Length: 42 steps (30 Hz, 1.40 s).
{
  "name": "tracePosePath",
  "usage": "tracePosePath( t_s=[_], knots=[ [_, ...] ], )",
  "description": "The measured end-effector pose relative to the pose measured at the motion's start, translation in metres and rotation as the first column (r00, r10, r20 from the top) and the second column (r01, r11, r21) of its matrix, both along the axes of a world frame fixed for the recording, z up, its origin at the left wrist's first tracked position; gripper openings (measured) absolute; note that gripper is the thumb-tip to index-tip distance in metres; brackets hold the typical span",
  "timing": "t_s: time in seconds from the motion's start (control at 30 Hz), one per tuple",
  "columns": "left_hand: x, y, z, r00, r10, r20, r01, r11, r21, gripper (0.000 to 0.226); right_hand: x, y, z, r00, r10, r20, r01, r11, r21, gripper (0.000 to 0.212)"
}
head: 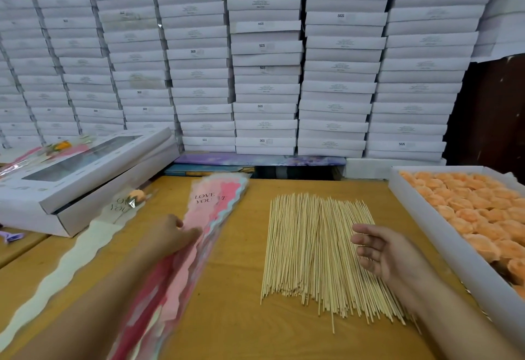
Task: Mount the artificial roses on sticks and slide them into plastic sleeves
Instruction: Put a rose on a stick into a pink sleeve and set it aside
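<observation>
Sticks [321, 248] lay fanned just left of the right hand [380, 251], long axis running away from the person; that hand hovered open, nearer them. Left hand [170, 236] pressed on the blurred sleeve stack [210, 217], grip unclear. Roses [477, 212] sat in a tray [443, 234] beyond the right hand.

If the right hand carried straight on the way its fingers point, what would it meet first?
The right hand hovers open, fingers pointing left over the pile of sticks. Level, it looks free across them, then the stack of plastic sleeves; any dip meets the sticks first. Height is unclear.
</observation>
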<state>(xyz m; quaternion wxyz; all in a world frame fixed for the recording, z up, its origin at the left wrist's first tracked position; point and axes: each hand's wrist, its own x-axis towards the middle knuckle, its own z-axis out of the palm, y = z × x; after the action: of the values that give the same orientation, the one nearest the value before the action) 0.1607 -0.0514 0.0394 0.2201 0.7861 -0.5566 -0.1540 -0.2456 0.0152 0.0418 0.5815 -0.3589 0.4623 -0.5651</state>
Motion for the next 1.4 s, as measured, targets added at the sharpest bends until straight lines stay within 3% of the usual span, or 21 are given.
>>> tracePosePath(
  t_s=[0.07, 0.2, 0.3, 0.37, 0.5, 0.6, 0.77, 0.97, 1.2, 1.4],
  knots=[
    [-0.005, -0.002, -0.001, 0.998, 0.001, 0.059, 0.0, 1.0, -0.009, 0.061, 0.0, 0.001, 0.001, 1.0, -0.004, 0.001, 0.004, 1.0, 0.002, 0.023],
    [-0.005, -0.005, 0.001, 1.0, 0.009, 0.029, -0.009, 1.0, 0.001, 0.065, 0.0, 0.003, 0.004, 0.999, -0.014, -0.038, 0.014, 1.0, 0.0, 0.021],
    [-0.006, -0.004, -0.002, 0.999, -0.002, 0.047, 0.002, 1.0, -0.017, 0.062, 0.0, 0.007, 0.011, 0.951, -0.103, -0.291, 0.092, 0.994, -0.05, 0.017],
    [-0.007, -0.002, -0.006, 0.996, -0.018, 0.086, 0.021, 0.999, -0.028, 0.056, -0.006, 0.01, 0.02, 0.833, -0.201, -0.515, 0.153, 0.979, -0.135, 0.016],
    [-0.006, 0.001, -0.015, 0.982, -0.04, 0.185, 0.049, 0.998, -0.042, 0.05, -0.038, 0.008, 0.048, 0.422, -0.308, -0.853, 0.122, 0.951, -0.283, 0.028],
    [-0.005, 0.003, -0.016, 0.984, -0.05, 0.171, 0.063, 0.996, -0.07, 0.051, -0.077, -0.002, 0.067, 0.169, -0.15, -0.974, 0.157, 0.98, -0.124, 0.039],
    [-0.005, 0.004, -0.017, 0.993, -0.046, 0.111, 0.055, 0.995, -0.083, 0.051, -0.13, -0.013, 0.083, -0.061, 0.123, -0.99, 0.275, 0.956, 0.102, 0.042],
    [-0.004, 0.003, -0.02, 0.994, -0.035, 0.105, 0.045, 0.994, -0.095, 0.052, -0.158, -0.015, 0.064, -0.163, 0.335, -0.928, 0.175, 0.935, 0.308, 0.04],
    [-0.003, 0.002, -0.02, 0.996, -0.034, 0.081, 0.04, 0.996, -0.077, 0.053, -0.154, -0.019, 0.06, -0.235, 0.277, -0.932, 0.198, 0.952, 0.233, 0.019],
    [-0.004, 0.004, -0.019, 0.995, -0.026, 0.096, 0.033, 0.997, -0.071, 0.053, -0.154, -0.016, 0.074, -0.259, 0.196, -0.946, 0.189, 0.97, 0.15, 0.016]
  ],
)
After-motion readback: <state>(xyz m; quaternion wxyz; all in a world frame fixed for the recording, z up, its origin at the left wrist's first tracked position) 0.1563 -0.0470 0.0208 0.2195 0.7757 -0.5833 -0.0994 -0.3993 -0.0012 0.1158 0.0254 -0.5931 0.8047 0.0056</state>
